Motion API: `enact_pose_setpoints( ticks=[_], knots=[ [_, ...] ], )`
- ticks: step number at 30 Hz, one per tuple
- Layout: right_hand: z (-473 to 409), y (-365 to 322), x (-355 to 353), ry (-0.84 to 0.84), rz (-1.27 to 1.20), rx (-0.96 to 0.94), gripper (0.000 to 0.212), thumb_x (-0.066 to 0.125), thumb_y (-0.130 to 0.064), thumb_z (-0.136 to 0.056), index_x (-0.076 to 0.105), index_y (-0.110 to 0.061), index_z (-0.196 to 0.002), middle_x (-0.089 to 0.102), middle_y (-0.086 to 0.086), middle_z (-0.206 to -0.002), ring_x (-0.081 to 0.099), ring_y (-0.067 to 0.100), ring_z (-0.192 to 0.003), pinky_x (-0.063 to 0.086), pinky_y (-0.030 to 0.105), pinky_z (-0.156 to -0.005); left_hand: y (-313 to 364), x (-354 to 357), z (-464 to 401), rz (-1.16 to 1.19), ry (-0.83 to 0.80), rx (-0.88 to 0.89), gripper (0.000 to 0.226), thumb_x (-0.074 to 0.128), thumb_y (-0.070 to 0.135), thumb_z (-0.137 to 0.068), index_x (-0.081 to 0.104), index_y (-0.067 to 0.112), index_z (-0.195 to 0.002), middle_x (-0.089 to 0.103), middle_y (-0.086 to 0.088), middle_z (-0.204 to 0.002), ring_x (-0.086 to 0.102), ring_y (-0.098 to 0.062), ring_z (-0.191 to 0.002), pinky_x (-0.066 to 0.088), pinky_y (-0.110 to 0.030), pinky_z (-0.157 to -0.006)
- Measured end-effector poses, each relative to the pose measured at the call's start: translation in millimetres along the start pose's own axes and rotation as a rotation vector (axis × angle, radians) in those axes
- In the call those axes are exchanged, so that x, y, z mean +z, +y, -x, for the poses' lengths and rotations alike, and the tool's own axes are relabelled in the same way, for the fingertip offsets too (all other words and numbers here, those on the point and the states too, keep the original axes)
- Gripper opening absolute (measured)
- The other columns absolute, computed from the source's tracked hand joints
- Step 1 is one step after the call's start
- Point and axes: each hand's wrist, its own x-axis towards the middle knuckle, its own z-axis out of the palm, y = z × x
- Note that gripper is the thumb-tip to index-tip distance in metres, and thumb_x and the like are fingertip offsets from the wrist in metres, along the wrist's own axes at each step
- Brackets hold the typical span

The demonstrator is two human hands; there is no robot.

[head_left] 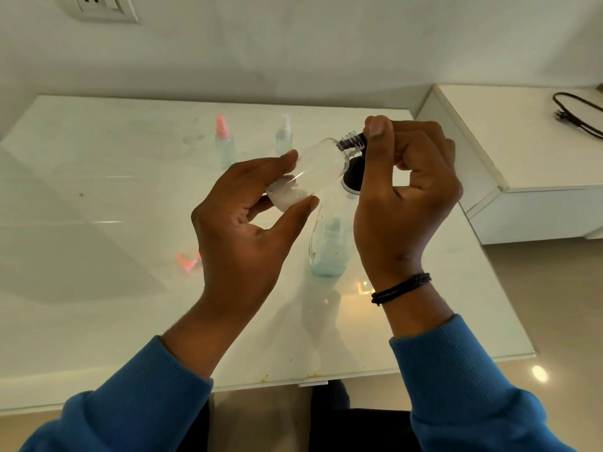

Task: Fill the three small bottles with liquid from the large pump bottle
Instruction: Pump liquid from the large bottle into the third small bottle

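My left hand (248,216) holds a small clear bottle (313,172) tilted, its open threaded neck pointing up and right, with a little white foam at its bottom. The black nozzle of the large pump bottle (329,246) sits in that neck. My right hand (408,190) grips the black pump head from above, thumb on top. The pump bottle stands on the table with blue-green liquid low inside. Two small bottles stand at the back: one with a pink cap (224,141), one with a white cap (284,135). A loose pink cap (189,260) lies on the table.
The white glossy table (98,288) meets the wall at the back. A lower white cabinet (522,151) stands to the right with a black cable (577,115) on it. A wall socket (98,4) is at the upper left.
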Motion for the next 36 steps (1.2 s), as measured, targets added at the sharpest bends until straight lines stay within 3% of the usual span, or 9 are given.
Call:
enact_pose_setpoints(
  ticks=[3,9,14,19,25,30,36],
  knots=[
    [-1.8,-1.5,-0.9,0.002,0.004,-0.013,0.024,0.067,-0.01,-0.098,0.06,-0.023,-0.078,0.061,-0.01,-0.078,0.05,0.004,-0.072,0.04,0.027,-0.072,1.0,-0.2,-0.7,0.01,0.0,0.003,0.044,0.085,0.014,-0.086,0.069,0.002,-0.125,0.071,-0.008,-0.119,0.07,-0.022,-0.108,0.061,-0.035,-0.091],
    [4.8,0.5,1.3,-0.001,-0.013,0.014,0.021,0.065,-0.008,-0.098,0.067,-0.013,-0.077,0.062,-0.008,-0.082,0.05,-0.002,-0.077,0.047,0.042,-0.066,0.0,-1.5,-1.3,-0.015,-0.002,0.003,0.043,0.084,0.016,-0.086,0.069,0.003,-0.125,0.072,-0.007,-0.119,0.07,-0.018,-0.108,0.06,-0.029,-0.092],
    [-2.2,-0.7,-1.3,-0.004,0.013,-0.002,0.025,0.067,-0.011,-0.098,0.062,-0.021,-0.076,0.06,-0.011,-0.079,0.048,0.003,-0.074,0.042,0.032,-0.068,1.2,0.0,-0.7,0.001,0.001,0.008,0.044,0.085,0.014,-0.086,0.069,0.002,-0.125,0.071,-0.008,-0.12,0.07,-0.021,-0.108,0.062,-0.035,-0.091],
    [2.4,0.2,1.2,0.001,-0.004,0.008,0.024,0.066,-0.009,-0.098,0.065,-0.014,-0.075,0.061,-0.01,-0.08,0.05,0.0,-0.074,0.046,0.042,-0.065,0.2,-1.4,-0.8,-0.01,-0.001,0.004,0.044,0.084,0.016,-0.086,0.069,0.001,-0.125,0.072,-0.009,-0.12,0.071,-0.023,-0.108,0.062,-0.036,-0.091],
    [-3.1,-0.3,-2.1,-0.012,0.022,-0.002,0.027,0.066,-0.012,-0.098,0.065,-0.013,-0.071,0.063,-0.005,-0.076,0.053,0.016,-0.071,0.044,0.037,-0.067,1.6,-0.2,-0.9,-0.002,-0.002,0.003,0.044,0.084,0.016,-0.087,0.069,0.002,-0.125,0.071,-0.007,-0.121,0.07,-0.02,-0.11,0.061,-0.032,-0.092],
    [2.9,0.2,0.1,0.002,-0.005,0.005,0.023,0.065,-0.009,-0.098,0.067,-0.012,-0.076,0.062,-0.009,-0.08,0.051,0.0,-0.075,0.047,0.048,-0.066,0.5,-1.6,-1.0,-0.009,-0.001,0.003,0.044,0.085,0.016,-0.086,0.069,0.002,-0.125,0.072,-0.008,-0.12,0.071,-0.021,-0.108,0.061,-0.034,-0.091],
    [-2.6,0.6,-2.4,0.0,0.03,-0.012,0.027,0.066,-0.011,-0.098,0.068,-0.009,-0.072,0.063,-0.007,-0.077,0.051,0.009,-0.072,0.044,0.038,-0.066,1.6,-0.4,-0.5,-0.011,0.001,0.008,0.044,0.085,0.016,-0.086,0.069,0.003,-0.125,0.071,-0.007,-0.12,0.071,-0.019,-0.108,0.061,-0.033,-0.091]
  ],
)
